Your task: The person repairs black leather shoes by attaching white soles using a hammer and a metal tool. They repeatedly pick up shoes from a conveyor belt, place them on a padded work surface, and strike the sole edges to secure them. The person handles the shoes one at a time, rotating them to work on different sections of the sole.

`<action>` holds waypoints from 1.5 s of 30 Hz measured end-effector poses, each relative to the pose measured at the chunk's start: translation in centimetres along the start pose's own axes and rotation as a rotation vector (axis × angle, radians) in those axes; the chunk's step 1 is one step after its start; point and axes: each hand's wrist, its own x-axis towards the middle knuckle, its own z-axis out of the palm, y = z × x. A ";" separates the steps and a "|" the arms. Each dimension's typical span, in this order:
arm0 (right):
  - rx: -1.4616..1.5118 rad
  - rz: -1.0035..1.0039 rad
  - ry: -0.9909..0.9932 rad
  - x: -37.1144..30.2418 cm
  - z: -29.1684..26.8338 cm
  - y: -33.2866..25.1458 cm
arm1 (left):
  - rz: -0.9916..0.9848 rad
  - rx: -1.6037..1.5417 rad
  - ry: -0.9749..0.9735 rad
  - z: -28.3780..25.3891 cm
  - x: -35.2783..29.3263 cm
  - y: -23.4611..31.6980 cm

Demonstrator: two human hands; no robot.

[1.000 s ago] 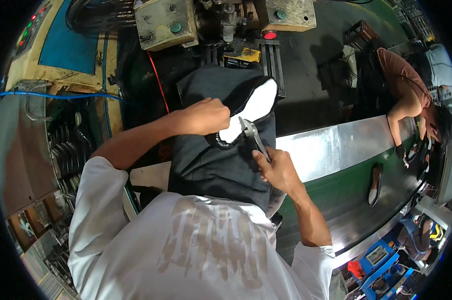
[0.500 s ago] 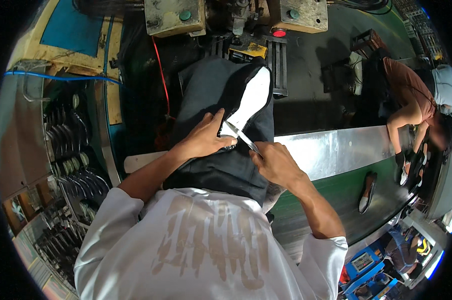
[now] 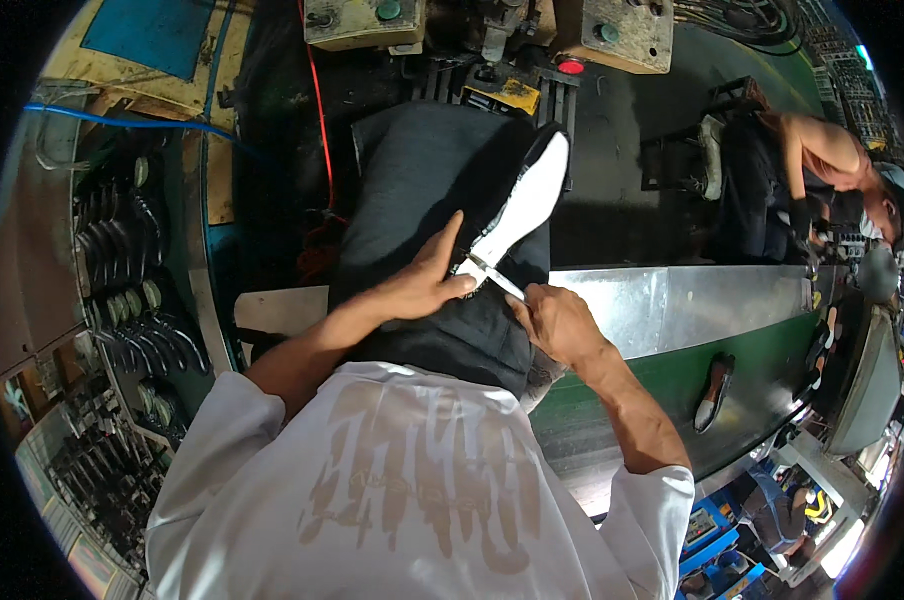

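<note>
A shoe (image 3: 532,195) with a black upper lies sole up across my lap, its white underside facing me and its toe pointing away to the right. My left hand (image 3: 419,287) grips it at the heel end. The thumb presses near the heel, one finger points up along the side, and the other fingers are hidden. My right hand (image 3: 564,325) is closed around a knife (image 3: 505,282) with a narrow metal blade. The blade's tip touches or sits very near the white underside just above the heel. The knife's handle is mostly hidden in my fist.
On the right runs a green conveyor belt (image 3: 632,400) with a metal edge plate (image 3: 622,310) and another shoe (image 3: 714,393). A co-worker (image 3: 822,150) sits beyond it. Several dark shoes hang on a rack (image 3: 127,260) at left. A machine with control boxes (image 3: 612,35) stands ahead.
The shoe's toe has swung to the right, and the knife blade lies flatter across the heel area. My left hand's finger has lifted off the shoe's side. The co-worker's upper body and arms have shifted.
</note>
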 end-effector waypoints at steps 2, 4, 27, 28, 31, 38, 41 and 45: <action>-0.071 -0.036 -0.056 -0.3 -0.4 0.5 | -0.141 -0.348 -0.087 -2.0 -0.5 2.3; -0.029 -0.003 -0.066 0.0 -0.7 0.8 | -0.154 -0.423 -0.011 -1.2 -0.6 2.1; 0.433 0.360 0.129 2.3 -1.9 -5.5 | -0.023 0.104 -0.030 -1.4 -0.5 0.0; 0.543 0.342 0.254 2.2 -2.3 -6.1 | -0.067 0.001 -0.050 -1.9 -0.3 0.2; 0.395 0.178 0.377 1.1 1.8 -5.4 | -0.120 -0.070 -0.068 -1.7 -0.8 1.2; 0.515 0.301 0.504 2.6 -3.1 -4.3 | -0.062 -0.091 -0.012 -1.6 -0.7 -0.2; 0.095 0.322 0.263 3.2 0.0 -0.4 | -0.083 -0.012 -0.012 -1.1 -0.3 0.4; -0.004 0.399 0.121 4.2 -1.6 1.4 | -0.054 0.014 0.010 -1.2 0.1 -0.3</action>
